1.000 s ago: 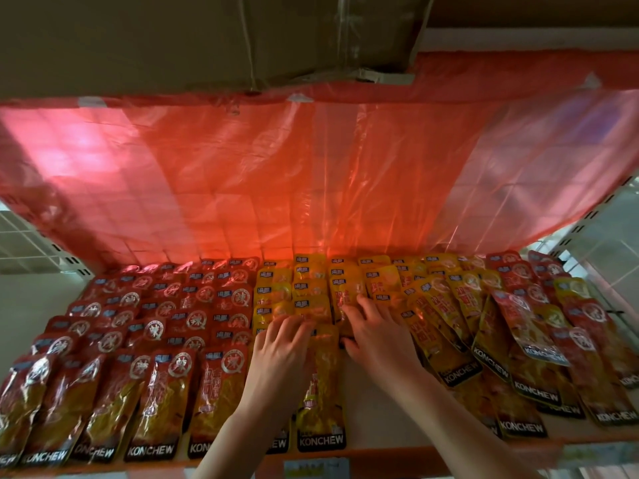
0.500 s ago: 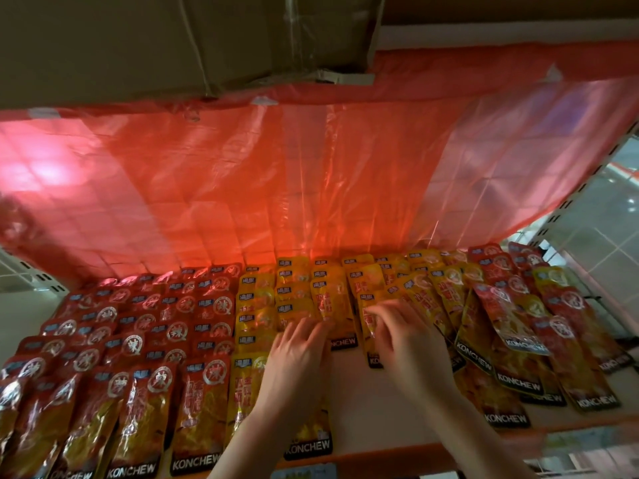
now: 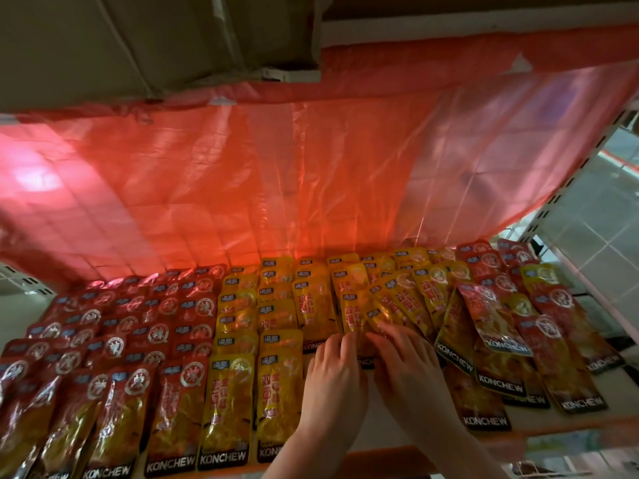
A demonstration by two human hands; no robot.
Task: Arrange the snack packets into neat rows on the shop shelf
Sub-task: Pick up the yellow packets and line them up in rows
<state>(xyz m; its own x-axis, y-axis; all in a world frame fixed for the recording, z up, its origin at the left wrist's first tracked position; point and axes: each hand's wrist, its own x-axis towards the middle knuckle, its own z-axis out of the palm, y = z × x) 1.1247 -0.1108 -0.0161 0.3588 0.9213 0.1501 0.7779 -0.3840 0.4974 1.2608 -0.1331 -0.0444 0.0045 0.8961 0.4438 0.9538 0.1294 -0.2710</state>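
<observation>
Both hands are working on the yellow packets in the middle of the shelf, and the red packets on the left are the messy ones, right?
Not quite. The head view shows both hands, left hand and right hand, on the yellow packets, but the left red packets lie in neat rows.

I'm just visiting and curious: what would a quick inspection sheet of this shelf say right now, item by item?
Surface: shop shelf, pale board with an orange front edge, bare strip near the hands.
Job's things: red snack packets in overlapping rows on the left; yellow snack packets in rows in the middle; mixed packets askew and overlapping on the right.
Clutter: nothing seen.
Grippers: left hand and right hand rest side by side, fingers on a yellow packet.
Cables: nothing seen.
Surroundings: red plastic sheet hangs behind; cardboard box above; tiled wall at right.
</observation>
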